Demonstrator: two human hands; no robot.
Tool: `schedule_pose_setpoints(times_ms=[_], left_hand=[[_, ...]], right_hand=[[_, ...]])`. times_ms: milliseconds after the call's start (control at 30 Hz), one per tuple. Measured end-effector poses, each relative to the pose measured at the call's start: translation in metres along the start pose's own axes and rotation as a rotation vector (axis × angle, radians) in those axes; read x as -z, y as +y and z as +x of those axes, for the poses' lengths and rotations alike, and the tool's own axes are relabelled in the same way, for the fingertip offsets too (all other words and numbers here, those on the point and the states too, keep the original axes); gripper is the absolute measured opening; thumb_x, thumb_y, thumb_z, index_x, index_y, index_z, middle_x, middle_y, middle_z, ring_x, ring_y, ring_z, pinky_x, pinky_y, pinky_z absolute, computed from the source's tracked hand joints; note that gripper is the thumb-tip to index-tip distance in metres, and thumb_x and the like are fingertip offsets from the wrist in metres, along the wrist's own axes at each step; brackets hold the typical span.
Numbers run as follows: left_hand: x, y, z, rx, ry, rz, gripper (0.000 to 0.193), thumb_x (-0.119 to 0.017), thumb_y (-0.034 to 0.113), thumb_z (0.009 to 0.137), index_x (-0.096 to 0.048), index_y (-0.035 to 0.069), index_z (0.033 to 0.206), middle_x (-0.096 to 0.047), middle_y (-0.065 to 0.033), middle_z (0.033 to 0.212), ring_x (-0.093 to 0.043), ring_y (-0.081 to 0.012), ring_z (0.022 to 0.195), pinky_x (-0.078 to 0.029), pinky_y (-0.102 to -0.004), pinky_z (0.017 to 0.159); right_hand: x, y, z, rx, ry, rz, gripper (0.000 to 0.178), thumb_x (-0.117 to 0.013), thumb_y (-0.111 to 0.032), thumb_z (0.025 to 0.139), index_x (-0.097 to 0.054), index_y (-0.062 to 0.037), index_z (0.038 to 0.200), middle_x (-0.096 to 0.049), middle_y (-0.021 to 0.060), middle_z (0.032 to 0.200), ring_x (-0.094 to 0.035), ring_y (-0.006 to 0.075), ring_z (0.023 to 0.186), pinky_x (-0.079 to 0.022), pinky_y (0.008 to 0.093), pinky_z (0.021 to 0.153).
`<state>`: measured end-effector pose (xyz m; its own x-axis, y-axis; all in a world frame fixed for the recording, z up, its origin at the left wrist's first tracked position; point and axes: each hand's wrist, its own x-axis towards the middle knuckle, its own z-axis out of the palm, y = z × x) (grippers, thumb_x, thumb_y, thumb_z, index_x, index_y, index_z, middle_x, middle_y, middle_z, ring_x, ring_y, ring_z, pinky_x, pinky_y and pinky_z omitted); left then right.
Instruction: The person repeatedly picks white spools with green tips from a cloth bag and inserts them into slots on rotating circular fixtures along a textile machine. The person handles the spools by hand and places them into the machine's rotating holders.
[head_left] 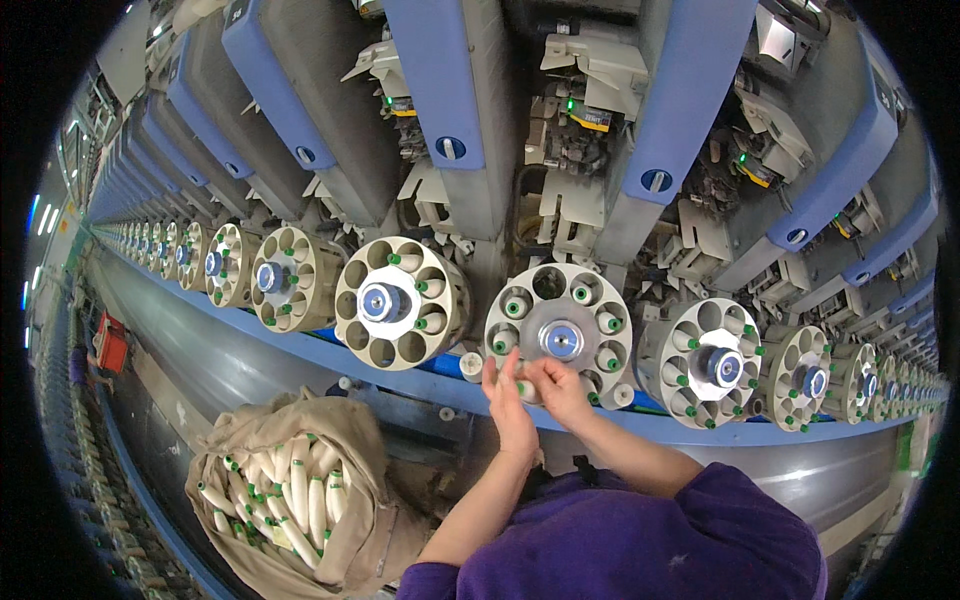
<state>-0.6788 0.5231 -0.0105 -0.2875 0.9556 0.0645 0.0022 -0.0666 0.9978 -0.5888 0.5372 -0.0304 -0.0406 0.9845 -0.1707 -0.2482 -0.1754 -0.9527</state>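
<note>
Both my hands are at the lower front of a round magazine (620,283) with a blue-and-silver hub (562,341). Its round pockets hold several white yarn bobbins with green tips, such as one bobbin (609,322) on the right side. My left hand (511,412) has its fingers stretched upward along the lower left pockets. Beside it, my right hand (563,392) has thumb and fingertips pinched together; whatever they hold is too small to make out. Between the hands, a green-tipped bobbin (526,391) shows partly.
At lower left stands a beige cloth sack (355,440) filled with green-tipped bobbins. More magazines, like the one (452,300) on the left and another (690,400) on the right, line a blue rail (300,345). Blue-fronted machine columns (440,80) rise behind. A red crate (111,343) sits far left.
</note>
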Motion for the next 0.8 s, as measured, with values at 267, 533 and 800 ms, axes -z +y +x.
schedule_pose_setpoints(times_ms=[267,533,800], left_hand=[[0.07,0.001,0.037,0.185,0.184,-0.267,0.033,-0.049,0.028,0.097,-0.054,0.006,0.12,-0.058,-0.0072,0.112,-0.055,-0.0165,0.101,-0.043,-0.0311,0.087],[0.053,-0.026,0.035,-0.002,-0.14,0.27,0.043,-0.066,0.004,0.081,-0.051,0.007,0.121,-0.061,-0.0073,0.083,-0.06,-0.0158,0.073,-0.049,-0.0268,0.067],[0.025,-0.016,0.084,-0.616,-0.242,1.024,0.035,-0.072,0.011,0.066,-0.065,0.014,0.1,-0.056,-0.0059,0.106,-0.053,-0.0301,0.098,-0.044,-0.0439,0.079]], right_hand=[[0.077,-0.082,0.011,0.224,0.018,-0.087,0.017,-0.051,-0.021,0.099,-0.056,-0.0064,0.092,-0.055,-0.0021,0.067,-0.046,0.0039,0.055,-0.039,0.0192,0.051],[0.072,-0.087,0.037,0.248,-0.037,-0.613,0.017,-0.061,-0.019,0.093,-0.061,-0.0023,0.091,-0.066,0.0041,0.077,-0.06,0.0083,0.07,-0.048,0.0244,0.065],[0.034,-0.068,0.03,0.208,-0.151,-0.427,0.016,-0.059,-0.02,0.095,-0.058,-0.0041,0.092,-0.059,-0.0012,0.074,-0.053,0.0042,0.067,-0.044,0.0201,0.06]])
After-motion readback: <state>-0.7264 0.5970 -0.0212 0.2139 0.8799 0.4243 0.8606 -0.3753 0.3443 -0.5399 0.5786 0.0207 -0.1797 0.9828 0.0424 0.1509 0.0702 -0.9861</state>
